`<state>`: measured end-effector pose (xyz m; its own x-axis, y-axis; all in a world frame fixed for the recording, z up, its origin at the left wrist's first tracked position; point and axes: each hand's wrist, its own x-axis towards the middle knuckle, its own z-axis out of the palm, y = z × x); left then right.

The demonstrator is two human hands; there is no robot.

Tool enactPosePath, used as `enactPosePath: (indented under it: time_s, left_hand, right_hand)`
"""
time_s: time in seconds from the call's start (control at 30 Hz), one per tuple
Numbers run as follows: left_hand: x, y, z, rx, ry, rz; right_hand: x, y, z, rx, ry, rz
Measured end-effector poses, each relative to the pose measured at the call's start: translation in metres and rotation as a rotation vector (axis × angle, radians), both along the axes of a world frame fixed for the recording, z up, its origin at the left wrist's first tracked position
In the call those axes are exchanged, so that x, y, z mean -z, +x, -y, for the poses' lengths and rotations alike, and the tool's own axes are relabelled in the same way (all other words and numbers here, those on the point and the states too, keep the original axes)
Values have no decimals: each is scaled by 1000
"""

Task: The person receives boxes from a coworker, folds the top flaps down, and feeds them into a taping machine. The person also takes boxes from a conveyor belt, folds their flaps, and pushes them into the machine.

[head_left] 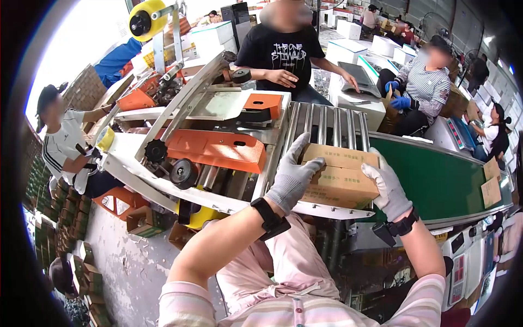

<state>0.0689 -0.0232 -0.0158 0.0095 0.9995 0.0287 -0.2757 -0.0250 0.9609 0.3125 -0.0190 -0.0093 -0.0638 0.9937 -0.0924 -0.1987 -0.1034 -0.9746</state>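
The cardboard box (339, 179) is gripped between the left hand (292, 175) and right hand (388, 189) (both gloved) over the rollers (327, 126); not yet released toward the sealing machine (210, 131) beyond the left hand.

From my remote seat I see a carton-sealing machine (212, 136) with orange guards and a yellow tape roll (146, 19) at its top. Metal rollers (327, 125) meet a green conveyor belt (436, 180). A person in a black T-shirt (283, 54) stands beyond the machine's far edge.

Bright, even daylight, blown out white at the upper left; strong fisheye bending, black vignette corners, faces blurred.
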Motion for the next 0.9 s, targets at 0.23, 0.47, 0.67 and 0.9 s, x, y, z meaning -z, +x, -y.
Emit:
enactPosePath:
  time_s: [0.23,0.47,0.67,0.9]
  left_hand:
    - [-3,2,4,26,-122,155]
    - [9,-12,-33,-203,112,23]
    - [31,-78,41,-215,531,-533]
    - [83,-127,50,-331,441,-753]
  right_hand:
    - [-3,-1,-1,-69,-51,-112]
    - [2,-3,-44,-55,-27,-207]
    - [30,-30,-134,-79,-67,-264]
    - [48,-157,-202,-32,150,-86]
